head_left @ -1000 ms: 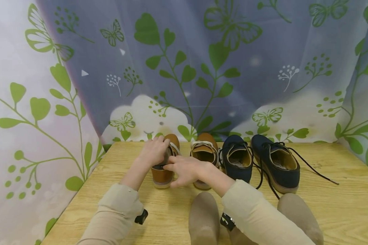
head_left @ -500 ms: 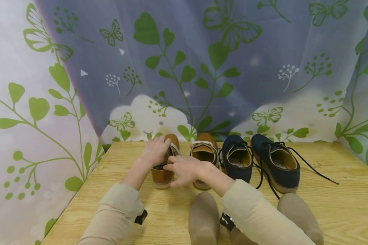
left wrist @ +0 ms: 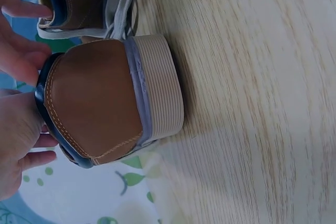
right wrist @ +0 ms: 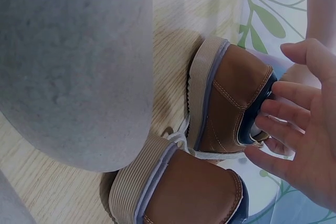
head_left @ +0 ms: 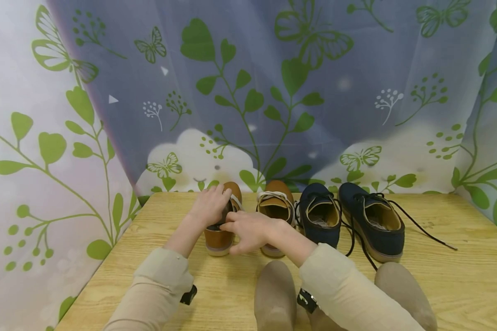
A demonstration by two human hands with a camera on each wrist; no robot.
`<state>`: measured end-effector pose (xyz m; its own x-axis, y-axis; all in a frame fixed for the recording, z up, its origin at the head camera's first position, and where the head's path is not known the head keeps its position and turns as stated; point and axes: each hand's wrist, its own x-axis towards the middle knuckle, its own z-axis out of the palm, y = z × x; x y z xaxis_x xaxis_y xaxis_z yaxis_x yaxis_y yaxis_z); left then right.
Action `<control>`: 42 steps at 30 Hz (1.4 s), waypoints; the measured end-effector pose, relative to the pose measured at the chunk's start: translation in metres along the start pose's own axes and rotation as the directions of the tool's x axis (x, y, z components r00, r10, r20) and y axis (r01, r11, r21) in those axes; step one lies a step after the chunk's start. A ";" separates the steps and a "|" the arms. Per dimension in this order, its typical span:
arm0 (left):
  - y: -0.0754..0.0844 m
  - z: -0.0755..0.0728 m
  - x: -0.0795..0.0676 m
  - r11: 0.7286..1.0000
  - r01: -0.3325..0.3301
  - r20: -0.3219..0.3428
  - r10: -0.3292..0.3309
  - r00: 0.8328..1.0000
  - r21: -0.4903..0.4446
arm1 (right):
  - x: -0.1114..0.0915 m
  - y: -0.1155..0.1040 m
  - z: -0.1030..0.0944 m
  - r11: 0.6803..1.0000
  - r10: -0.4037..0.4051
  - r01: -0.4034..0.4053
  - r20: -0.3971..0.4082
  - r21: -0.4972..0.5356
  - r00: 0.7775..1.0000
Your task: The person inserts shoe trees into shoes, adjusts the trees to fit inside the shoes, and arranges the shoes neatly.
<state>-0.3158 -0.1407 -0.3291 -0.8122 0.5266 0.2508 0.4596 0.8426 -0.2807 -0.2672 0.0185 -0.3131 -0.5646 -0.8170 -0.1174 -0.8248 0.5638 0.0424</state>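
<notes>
A brown shoe with white laces (head_left: 218,240) stands heel toward me at the left of the row. My left hand (head_left: 207,207) arches over its left side and grips the upper by the opening. My right hand (head_left: 250,227) has its fingertips at the dark padded collar, fingers spread and slightly bent. The left wrist view shows the stitched heel of this shoe (left wrist: 94,98) and its ridged pale sole on the wood. In the right wrist view my right fingers (right wrist: 286,111) lie along the shoe's opening. My left fingertips are mostly hidden in the head view.
The matching brown shoe (head_left: 278,187) stands just right of my right hand. Two navy shoes (head_left: 329,232) (head_left: 387,246) follow, with black laces trailing on the wooden surface (head_left: 451,280). My taupe footwear (head_left: 275,294) is close in front. Patterned cloth (head_left: 248,92) hangs behind.
</notes>
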 end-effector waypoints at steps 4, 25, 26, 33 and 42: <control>0.000 0.001 0.001 1.000 -0.009 -0.006 0.009 1.000 -0.001 | -0.001 0.001 -0.001 1.000 0.002 -0.002 -0.004 0.002 1.000; 0.000 0.004 0.003 0.999 -0.012 -0.004 0.012 1.000 0.038 | -0.001 0.001 -0.001 1.000 -0.026 0.026 -0.019 -0.010 0.999; 0.001 0.004 0.004 0.999 -0.011 -0.003 0.011 1.000 0.036 | -0.001 0.001 -0.001 1.000 -0.027 0.026 -0.019 -0.012 0.999; 0.002 0.006 0.005 0.999 -0.011 -0.001 0.011 1.000 0.030 | -0.002 0.001 0.000 0.999 -0.035 0.035 -0.013 -0.009 0.999; 0.001 0.005 0.004 1.000 -0.012 -0.004 0.012 1.000 0.028 | -0.006 -0.002 0.000 0.996 -0.024 0.025 0.009 -0.083 1.000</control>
<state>-0.3201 -0.1382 -0.3330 -0.8052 0.5371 0.2514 0.4590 0.8328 -0.3093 -0.2627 0.0221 -0.3124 -0.5439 -0.8294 -0.1274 -0.8385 0.5312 0.1213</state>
